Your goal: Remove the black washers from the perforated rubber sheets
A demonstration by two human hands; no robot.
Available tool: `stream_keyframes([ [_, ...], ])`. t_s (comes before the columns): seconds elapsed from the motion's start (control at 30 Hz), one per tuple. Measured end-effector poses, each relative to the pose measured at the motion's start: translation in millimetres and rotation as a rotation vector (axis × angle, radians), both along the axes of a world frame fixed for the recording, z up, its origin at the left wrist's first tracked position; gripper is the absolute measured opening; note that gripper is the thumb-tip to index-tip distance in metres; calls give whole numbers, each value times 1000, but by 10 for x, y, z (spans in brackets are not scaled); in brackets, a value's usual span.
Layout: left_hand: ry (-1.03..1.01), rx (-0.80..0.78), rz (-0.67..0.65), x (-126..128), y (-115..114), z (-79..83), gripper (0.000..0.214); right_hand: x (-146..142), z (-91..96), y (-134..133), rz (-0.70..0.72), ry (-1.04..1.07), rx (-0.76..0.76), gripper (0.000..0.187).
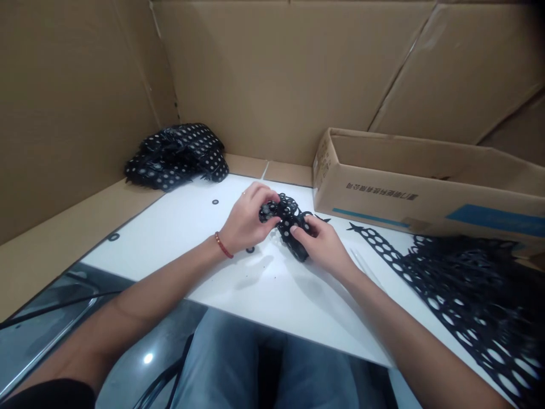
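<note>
Both hands work on a crumpled black perforated sheet (293, 224) above the middle of the white table (238, 301). My left hand (251, 216), with a red bracelet at the wrist, curls its thumb and fingers around the sheet's left end. On the other side, my right hand (319, 238) pinches the sheet's right part between thumb and fingers. Rings and round holes show across the bunched material. A small black ring (250, 249) lies on the table beneath my left wrist. Another ring (215, 201) rests farther back.
A pile of black sheets with dotted holes (179, 153) sits at the back left. At the right spread black punched-out sheets with large holes (464, 289), in front of a long open cardboard box (370, 196). A third ring (113, 237) lies near the left edge. Cardboard walls (264, 85) enclose the back.
</note>
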State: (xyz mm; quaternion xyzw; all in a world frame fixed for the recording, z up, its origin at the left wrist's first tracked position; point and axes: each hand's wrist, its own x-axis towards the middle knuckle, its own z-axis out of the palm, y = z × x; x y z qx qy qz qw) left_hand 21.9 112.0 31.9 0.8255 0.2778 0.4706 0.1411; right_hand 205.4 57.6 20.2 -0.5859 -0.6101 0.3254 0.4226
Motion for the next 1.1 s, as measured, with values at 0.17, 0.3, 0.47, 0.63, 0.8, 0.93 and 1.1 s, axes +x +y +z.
stream_keyframes([
  [0.17,157,120,-46,77,-62,-119,21,9,-3,7,99,394,-102,21],
  [0.3,83,-28,-121,106,-44,-161,22,37,-39,1,185,677,-261,21],
  [0.47,-130,-315,-163,146,-90,-127,17,55,-51,21,221,778,-288,21],
  [0.63,-255,-644,-143,180,-95,-117,16,40,-26,30,177,719,-255,22],
  [0.8,-321,-829,-107,197,-67,-132,16,33,-51,37,183,760,-281,25],
  [0.93,-381,-856,-59,216,-68,-113,11,30,-61,32,201,777,-299,26],
  [1.1,-420,-853,7,209,9,-102,11,29,-31,48,100,755,-296,27],
])
